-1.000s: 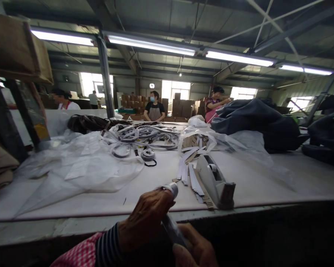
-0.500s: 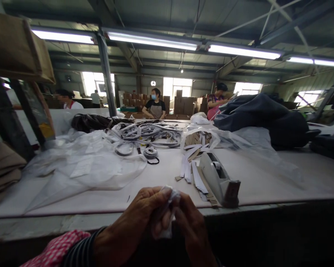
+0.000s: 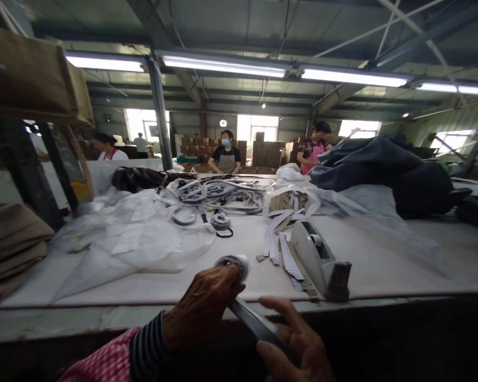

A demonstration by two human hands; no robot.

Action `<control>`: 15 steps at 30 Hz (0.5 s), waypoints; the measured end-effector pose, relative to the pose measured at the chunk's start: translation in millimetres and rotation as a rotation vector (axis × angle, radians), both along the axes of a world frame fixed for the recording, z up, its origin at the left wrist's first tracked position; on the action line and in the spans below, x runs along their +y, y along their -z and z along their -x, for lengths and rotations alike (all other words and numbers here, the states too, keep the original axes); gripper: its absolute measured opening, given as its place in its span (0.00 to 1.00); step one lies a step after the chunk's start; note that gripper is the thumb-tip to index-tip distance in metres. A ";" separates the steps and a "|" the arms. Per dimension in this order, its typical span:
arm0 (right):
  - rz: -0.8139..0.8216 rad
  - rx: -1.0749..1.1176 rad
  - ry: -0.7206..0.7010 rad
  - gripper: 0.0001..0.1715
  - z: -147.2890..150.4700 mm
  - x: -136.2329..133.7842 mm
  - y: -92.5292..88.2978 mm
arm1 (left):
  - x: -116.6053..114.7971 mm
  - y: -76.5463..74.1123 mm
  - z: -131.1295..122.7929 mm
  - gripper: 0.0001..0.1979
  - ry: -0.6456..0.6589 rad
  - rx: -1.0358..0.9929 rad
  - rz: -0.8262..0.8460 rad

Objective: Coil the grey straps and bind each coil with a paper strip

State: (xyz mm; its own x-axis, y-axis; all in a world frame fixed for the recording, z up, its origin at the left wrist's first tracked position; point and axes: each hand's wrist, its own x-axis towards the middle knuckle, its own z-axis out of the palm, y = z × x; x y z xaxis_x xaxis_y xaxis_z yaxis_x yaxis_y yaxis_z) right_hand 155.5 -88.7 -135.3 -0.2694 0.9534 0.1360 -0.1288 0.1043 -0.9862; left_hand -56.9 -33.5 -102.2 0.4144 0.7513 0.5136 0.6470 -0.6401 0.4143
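Note:
My left hand (image 3: 201, 305) grips a small roll of grey strap (image 3: 233, 261) at the near edge of the white table (image 3: 143, 289). A flat length of the strap (image 3: 257, 321) runs down and right from that hand. It passes between the thumb and spread fingers of my right hand (image 3: 295, 339), with no tight grip visible. A grey tape dispenser (image 3: 318, 260) stands to the right of my hands, out of their reach by a short gap.
Cut white and brown paper strips (image 3: 281, 254) lie beside the dispenser. Coiled straps (image 3: 219, 193) and a clear plastic sheet (image 3: 131, 239) cover the far table, with dark fabric (image 3: 390, 175) at right. Several co-workers stand beyond, before stacked cartons (image 3: 263, 154).
My hands have moved apart from their close position around the roll. My right hand has moved down and to the right, and a length of strap now shows between them.

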 end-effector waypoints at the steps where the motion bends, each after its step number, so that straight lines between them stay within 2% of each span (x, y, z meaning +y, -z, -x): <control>1: -0.034 -0.030 0.019 0.38 -9.2 6.4 -10.7 | -8.4 3.9 4.9 0.16 0.032 0.058 0.030; 4: -0.153 -0.134 0.044 0.29 -23.3 34.2 -31.9 | -38.8 0.7 12.8 0.21 0.088 0.013 0.245; 6: -0.260 -0.194 0.072 0.20 -19.2 52.4 -32.7 | -53.7 -7.2 11.7 0.22 0.084 -0.117 0.481; 8: -0.394 -0.268 0.100 0.15 -6.2 61.8 -24.1 | -58.9 -15.2 6.5 0.24 0.100 -0.314 0.740; 10: -0.471 -0.308 0.156 0.16 11.7 58.5 -10.7 | -55.5 -23.3 -1.0 0.25 0.166 -0.551 0.911; 12: -0.459 -0.288 0.251 0.19 29.7 45.8 3.1 | -47.4 -32.9 -8.8 0.25 0.213 -0.779 0.948; 15: -0.423 -0.224 0.357 0.23 49.5 26.8 18.5 | -34.2 -50.6 -18.9 0.24 0.215 -1.031 0.942</control>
